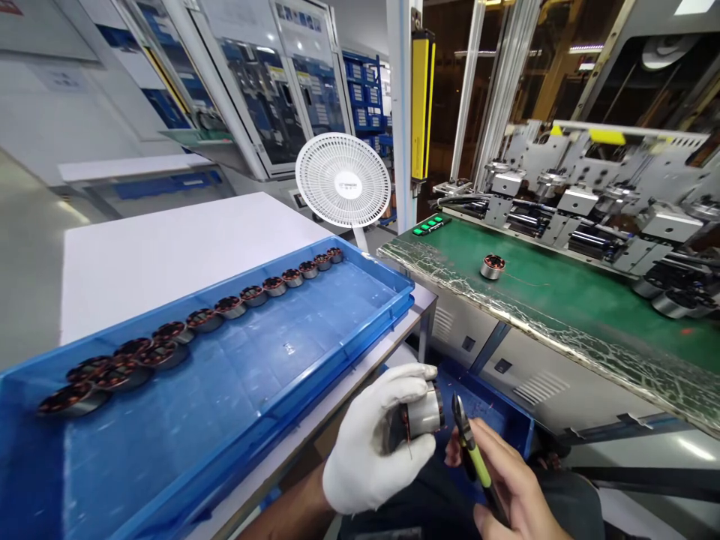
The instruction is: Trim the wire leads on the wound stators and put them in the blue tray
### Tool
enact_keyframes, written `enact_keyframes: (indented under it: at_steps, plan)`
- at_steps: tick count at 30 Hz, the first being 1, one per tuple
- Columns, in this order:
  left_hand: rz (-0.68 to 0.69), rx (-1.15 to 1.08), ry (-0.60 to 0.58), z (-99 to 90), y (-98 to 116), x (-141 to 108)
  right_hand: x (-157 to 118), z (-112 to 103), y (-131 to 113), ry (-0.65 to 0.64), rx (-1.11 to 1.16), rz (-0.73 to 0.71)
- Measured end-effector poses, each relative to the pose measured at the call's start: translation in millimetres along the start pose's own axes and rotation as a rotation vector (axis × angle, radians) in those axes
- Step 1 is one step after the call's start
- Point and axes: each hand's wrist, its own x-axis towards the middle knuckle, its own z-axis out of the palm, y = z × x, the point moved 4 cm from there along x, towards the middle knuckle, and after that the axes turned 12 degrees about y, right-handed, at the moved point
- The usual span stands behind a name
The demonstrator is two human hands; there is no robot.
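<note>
Silver-and-copper motor core [426, 412], one, sits in the left grip [368, 446], tilted on its side. Left grip, white glove, is part closed: fingers over the top, thumb below, curled around the core. A thin wire end [410, 450] hangs from the core's underside.

Right grip [514, 480], bare, is closed around the green-and-black handles of one pair of cutters [478, 461]. Cutter tips point up beside the core, apart from it; can't tell how far the blades are spread.

Progress, judged: the held core looks mid-handling, its wire end loose. Left of the left grip, a row of cores [230, 307] runs along the far side of a blue tray [315, 379], doubled up at the near end. Count about fourteen; overlap there makes it unsure. Whether these are finished or waiting, can't tell. Ahead and right of both grips, one single core [493, 268] stands on the green counter [466, 244], a fine wire trailing from it; its status can't be told either. So: one in grip, one on green, about fourteen in tray.

Further out: one white counter [169, 262] under the tray, one blue bin [520, 420] below and beyond the grips, one white fan [343, 180] ahead, three pale metal blocks [578, 201] on the machine, ahead-right.
</note>
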Motion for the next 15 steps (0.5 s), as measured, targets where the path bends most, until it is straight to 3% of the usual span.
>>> enact_keyframes:
  at_steps: [6, 9, 12, 15]
  plan:
    - [0.086, 0.111, -0.11, 1.8, 7, 1, 23, 4, -34, 0.033, -0.023, -0.174]
    - [0.072, 0.178, -0.185, -3.3, 13, 0, 28, 4, -30, 0.044, -0.055, -0.248]
    - [0.058, 0.359, -0.217, -25.5, 25, 5, 24, -5, -12, 0.019, -0.192, -0.218]
    - [-0.004, 0.68, -0.225, -67.3, 26, 17, 16, -22, 2, 0.018, -0.394, -0.19]
